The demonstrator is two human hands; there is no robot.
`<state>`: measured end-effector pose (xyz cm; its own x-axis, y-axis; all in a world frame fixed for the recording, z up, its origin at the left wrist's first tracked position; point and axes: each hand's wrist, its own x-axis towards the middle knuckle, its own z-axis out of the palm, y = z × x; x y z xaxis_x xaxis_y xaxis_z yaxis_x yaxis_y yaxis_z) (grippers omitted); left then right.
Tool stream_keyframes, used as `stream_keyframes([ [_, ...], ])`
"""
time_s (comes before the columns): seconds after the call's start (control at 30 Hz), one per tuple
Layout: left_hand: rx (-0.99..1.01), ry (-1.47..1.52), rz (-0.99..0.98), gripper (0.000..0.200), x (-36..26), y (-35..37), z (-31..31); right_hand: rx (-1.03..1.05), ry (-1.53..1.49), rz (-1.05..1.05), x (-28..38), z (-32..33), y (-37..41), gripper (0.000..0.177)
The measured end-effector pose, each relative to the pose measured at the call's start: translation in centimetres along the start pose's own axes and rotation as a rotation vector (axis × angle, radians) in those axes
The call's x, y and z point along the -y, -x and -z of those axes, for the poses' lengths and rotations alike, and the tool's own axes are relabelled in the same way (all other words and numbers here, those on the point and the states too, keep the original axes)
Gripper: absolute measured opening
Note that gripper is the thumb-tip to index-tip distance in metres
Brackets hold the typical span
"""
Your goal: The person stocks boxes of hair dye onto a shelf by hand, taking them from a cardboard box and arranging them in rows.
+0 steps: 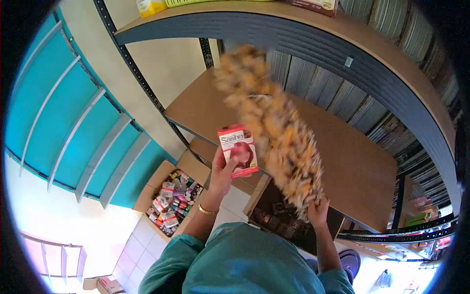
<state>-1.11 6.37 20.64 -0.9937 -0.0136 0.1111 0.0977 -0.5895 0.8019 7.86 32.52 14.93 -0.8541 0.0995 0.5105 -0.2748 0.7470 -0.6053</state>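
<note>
My left hand (pixel 221 172) grips a small red and white box (pixel 238 149) printed "Sasha", with the thumb across its front. A feather duster (pixel 281 132) with brown and orange feathers stretches up and away from my right hand (pixel 318 211), which is closed around its near end. The feathers are smeared by motion. Beneath the duster lies the brown shelf board (pixel 352 181) of a metal rack, and the box overlaps its left part in this view.
An open carton (pixel 196 169) of small bottles and packets stands on the tiled floor at left. Another carton (pixel 256 195) with dark packets sits below the shelf. An upper shelf (pixel 235 13) crosses overhead, holding a yellow-green basket (pixel 215 2). Black uprights (pixel 142 83) frame the left side.
</note>
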Motion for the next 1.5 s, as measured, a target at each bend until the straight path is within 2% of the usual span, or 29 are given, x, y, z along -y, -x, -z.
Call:
stream_keyframes([
  [0.03, 0.005, -0.106, 0.002, 0.031, 0.7, -0.2, 0.9, -0.079, 0.054, 0.185, 0.1, 0.2, 0.4, 0.014],
  [0.1, 0.024, -0.327, 0.015, 0.034, 2.2, -0.9, 3.7, 0.047, 0.008, -0.107, -2.5, 1.2, 1.7, 0.015],
  [0.13, 0.054, -0.407, -0.102, 0.033, 1.0, -0.8, 2.1, 0.052, 0.018, -0.195, -3.2, 2.2, 1.0, 0.018],
  [0.2, 0.068, -0.463, -0.196, 0.034, 1.3, -0.8, 2.7, 0.072, -0.036, -0.417, -2.3, 4.1, -0.6, 0.022],
  [0.27, 0.078, -0.477, -0.227, 0.034, 1.7, -0.8, 3.2, 0.069, -0.192, -0.285, -1.9, 4.1, -0.4, 0.018],
  [0.33, 0.093, -0.461, -0.189, 0.033, 1.8, -0.7, 3.7, 0.094, -0.113, -0.188, -2.0, 4.4, 0.1, 0.015],
  [0.4, 0.028, -0.367, -0.105, 0.030, 1.5, -0.3, 4.1, 0.153, 0.202, -0.120, -3.1, 4.7, -1.3, 0.014],
  [0.47, -0.076, -0.340, -0.099, 0.023, 1.5, 0.3, 3.8, 0.090, 0.050, -0.449, -5.0, 3.7, -3.0, 0.017],
  [0.57, -0.079, -0.159, -0.024, 0.021, 1.7, 1.2, 3.9, 0.188, 0.422, -0.355, -9.8, 1.9, -3.6, 0.028],
  [0.6, -0.080, -0.039, 0.033, 0.020, 1.7, 1.3, 4.0, 0.158, 0.546, -0.225, -10.2, 1.3, -3.7, 0.033],
  [0.67, 0.023, -0.037, 0.045, 0.020, 2.6, 1.0, 4.6, 0.077, 0.801, 0.034, -9.3, -0.1, -3.6, 0.044],
  [0.73, 0.258, -0.091, -0.045, 0.026, 1.9, 1.4, 3.2, 0.078, 0.836, 0.008, -4.3, 1.3, -5.6, 0.055],
  [0.77, 0.240, -0.047, 0.012, 0.038, 2.6, 1.4, 4.3, 0.040, 0.538, 0.051, -1.0, 2.8, -6.8, 0.057],
  [0.8, 0.143, -0.093, -0.031, 0.049, 2.1, 2.0, 2.8, 0.009, 0.240, 0.101, 2.5, 4.5, -7.6, 0.060],
  [0.87, 0.567, -0.133, -0.226, 0.058, -0.1, 1.3, -0.4, 0.338, -0.518, 0.007, 9.4, 7.5, -8.6, 0.060],
  [0.97, 0.635, -0.174, -0.186, 0.074, -3.3, 2.5, -5.8, 0.360, -0.315, 0.434, 15.8, 9.6, -10.0, 0.055],
  [1.0, 0.635, -0.197, -0.186, 0.083, -4.4, 2.5, -7.3, 0.332, -0.272, 0.400, 17.1, 11.0, -10.5, 0.054],
  [1.07, 0.697, -0.035, -0.343, 0.091, -5.6, 0.7, -9.7, 0.270, -0.189, 0.340, 19.5, 13.9, -11.8, 0.051],
  [1.1, 0.723, 0.026, -0.373, 0.094, -6.0, 0.3, -9.9, 0.193, -0.153, 0.406, 20.4, 15.5, -13.2, 0.051],
  [1.17, 0.774, 0.131, -0.382, 0.097, -7.0, -0.3, -9.5, 0.053, -0.578, 0.181, 23.3, 17.6, -16.4, 0.054],
  [1.2, 0.796, 0.174, -0.361, 0.098, -7.3, -0.3, -9.1, 0.044, -0.503, 0.254, 23.7, 19.3, -19.0, 0.053],
  [1.23, 0.733, 0.132, -0.345, 0.097, -7.1, -0.1, -8.6, 0.030, -0.434, 0.327, 23.7, 21.0, -21.6, 0.053],
  [1.3, 0.607, 0.047, -0.313, 0.096, -6.5, 0.3, -7.0, -0.027, -0.199, 0.144, 22.9, 22.7, -26.5, 0.058],
  [1.5, 0.430, 0.003, -0.340, 0.094, -6.4, 0.8, -3.5, 0.171, -0.200, -0.041, 19.5, 20.9, -32.9, 0.063],
])
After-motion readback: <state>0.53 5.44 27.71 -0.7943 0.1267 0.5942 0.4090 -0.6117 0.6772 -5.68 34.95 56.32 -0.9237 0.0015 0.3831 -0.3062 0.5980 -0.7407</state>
